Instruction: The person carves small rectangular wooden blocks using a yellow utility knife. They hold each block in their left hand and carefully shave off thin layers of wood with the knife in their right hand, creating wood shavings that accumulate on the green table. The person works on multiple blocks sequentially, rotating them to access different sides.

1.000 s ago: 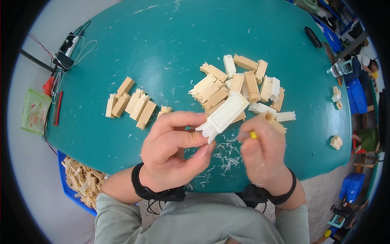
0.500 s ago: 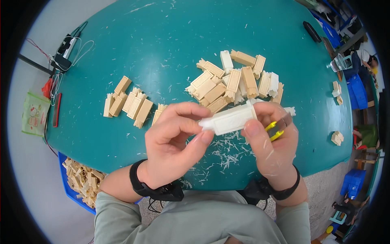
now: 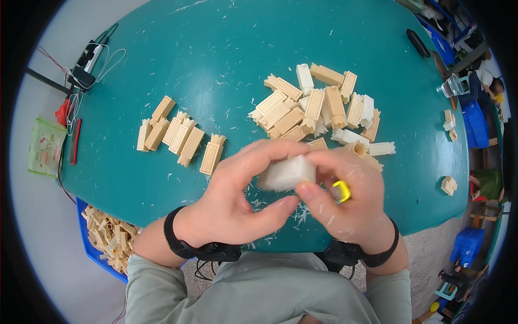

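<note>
The left hand point(image 3: 243, 197) curls round the left of the white block point(image 3: 292, 174), thumb apart; whether its fingers grip is unclear. The block hangs between the hands above the green surface point(image 3: 216, 43). The right hand point(image 3: 348, 189) pinches the block's right end, the yellow-handled tool point(image 3: 342, 191) tucked just right of it. To turn it well, steady one end and keep the blades clear of both thumbs. Compared with half a second ago, the left fingertips no longer pinch the block's crown; the block is blurred, and the tool's blades, right of it, are hidden.
</note>
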The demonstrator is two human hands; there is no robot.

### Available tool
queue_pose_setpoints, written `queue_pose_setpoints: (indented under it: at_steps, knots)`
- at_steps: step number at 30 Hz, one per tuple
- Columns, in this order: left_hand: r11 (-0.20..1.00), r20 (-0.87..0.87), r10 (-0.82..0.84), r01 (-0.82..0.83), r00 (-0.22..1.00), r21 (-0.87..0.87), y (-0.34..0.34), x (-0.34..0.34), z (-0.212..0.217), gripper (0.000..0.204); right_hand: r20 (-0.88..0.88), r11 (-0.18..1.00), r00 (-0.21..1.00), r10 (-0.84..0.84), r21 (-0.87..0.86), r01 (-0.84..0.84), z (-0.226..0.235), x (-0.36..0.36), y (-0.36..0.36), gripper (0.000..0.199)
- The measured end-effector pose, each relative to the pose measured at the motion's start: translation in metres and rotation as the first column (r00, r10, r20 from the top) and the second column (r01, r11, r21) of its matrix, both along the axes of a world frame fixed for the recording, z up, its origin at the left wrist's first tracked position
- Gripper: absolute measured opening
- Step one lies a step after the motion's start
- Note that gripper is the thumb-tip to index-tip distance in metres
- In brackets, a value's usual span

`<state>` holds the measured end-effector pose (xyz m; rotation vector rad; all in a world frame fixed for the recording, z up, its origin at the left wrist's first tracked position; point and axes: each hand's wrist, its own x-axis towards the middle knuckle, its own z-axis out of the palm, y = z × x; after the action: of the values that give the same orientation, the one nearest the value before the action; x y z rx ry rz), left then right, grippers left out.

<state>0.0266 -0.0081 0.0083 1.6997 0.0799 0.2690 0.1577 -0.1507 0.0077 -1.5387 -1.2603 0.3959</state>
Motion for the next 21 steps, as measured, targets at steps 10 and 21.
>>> queue_pose_setpoints:
  at_steps: [10, 21]
  knots:
    - [0.976, 0.278, 0.218, -0.21, 0.935, -0.059, -0.002, 0.001, -0.008, 0.04, -0.276, 0.999, 0.961, -0.033, 0.008, 0.036, 0.007, -0.006, -0.004, 0.035]
    - [0.915, 0.474, 0.278, -0.38, 0.835, 0.133, -0.004, -0.001, -0.014, 0.043, 0.138, 0.999, 0.99, -0.041, 0.001, 0.041, 0.003, -0.009, 0.0, 0.022]
